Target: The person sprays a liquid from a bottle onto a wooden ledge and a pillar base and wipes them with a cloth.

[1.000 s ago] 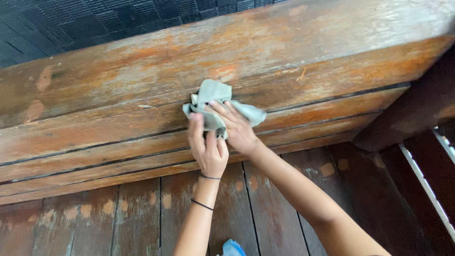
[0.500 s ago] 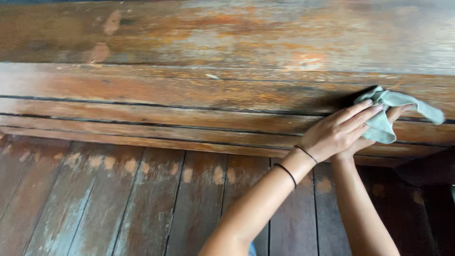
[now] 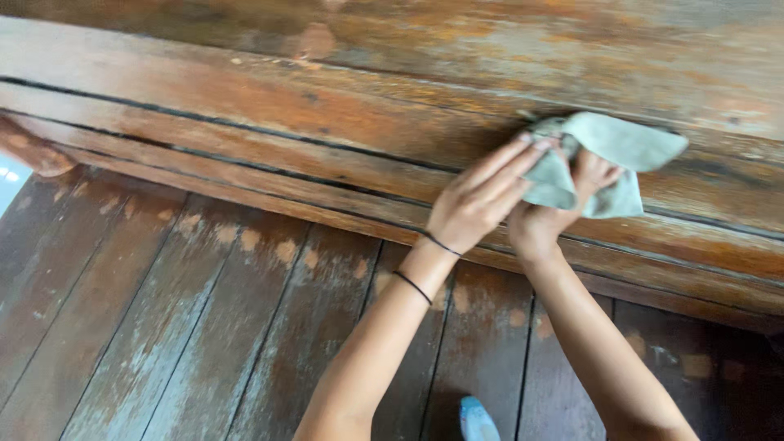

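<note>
A pale grey-green cloth is bunched against the worn wooden wall boards, right of centre. My right hand grips the cloth from below, its fingers curled into the fabric. My left hand lies beside it with fingers stretched out, its fingertips pressing the cloth's left edge onto the wood. Two thin dark bands circle my left wrist.
Long horizontal boards with dark gaps and peeling orange-brown finish fill the upper view. Below them lies a weathered plank floor with faded patches. A small blue object shows at the bottom edge between my arms. A bright opening sits at the far left.
The view has swung left along the boards over the second. Both hands stay on the cloth against the wall, now with my right hand bunching it more tightly.
</note>
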